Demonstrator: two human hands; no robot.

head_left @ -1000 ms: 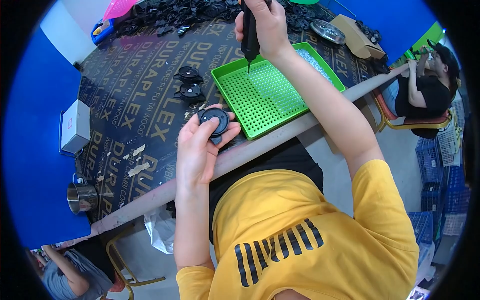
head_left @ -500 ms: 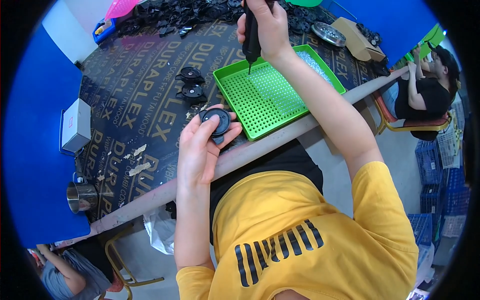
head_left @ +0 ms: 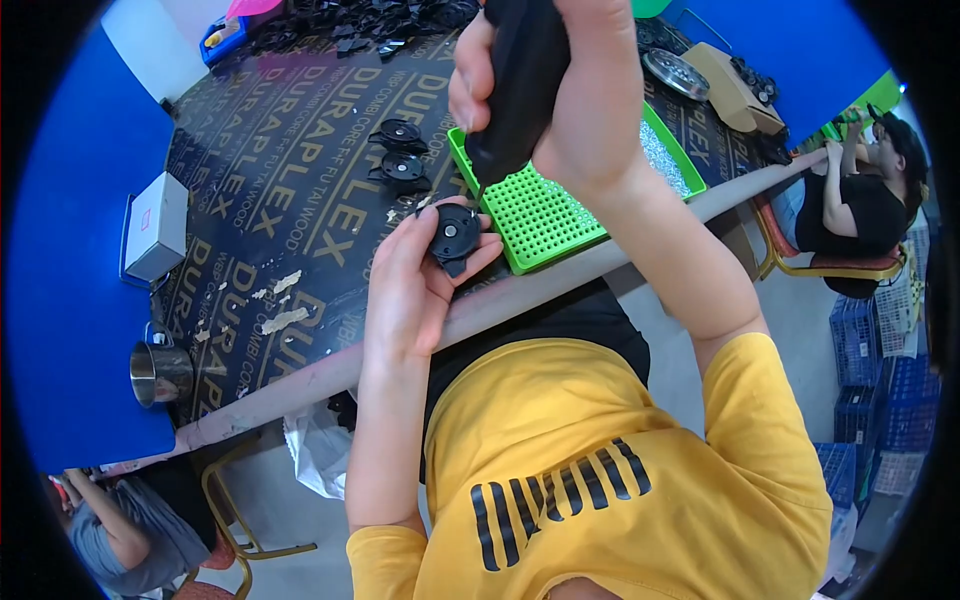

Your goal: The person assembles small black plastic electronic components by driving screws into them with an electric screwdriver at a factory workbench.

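Left hand point(head_left: 405, 290): its grip is closed around the round black part point(head_left: 455, 233), above the table point(head_left: 260, 200) edge.
Right hand point(head_left: 545, 90): grip closed on the black electric screwdriver point(head_left: 515, 85).
Advice: keep the tip vertical, the part steady.

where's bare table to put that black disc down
Free: the dark table top between the white box and the two black discs. Crowded: the far edge's pile of black parts and the green tray.
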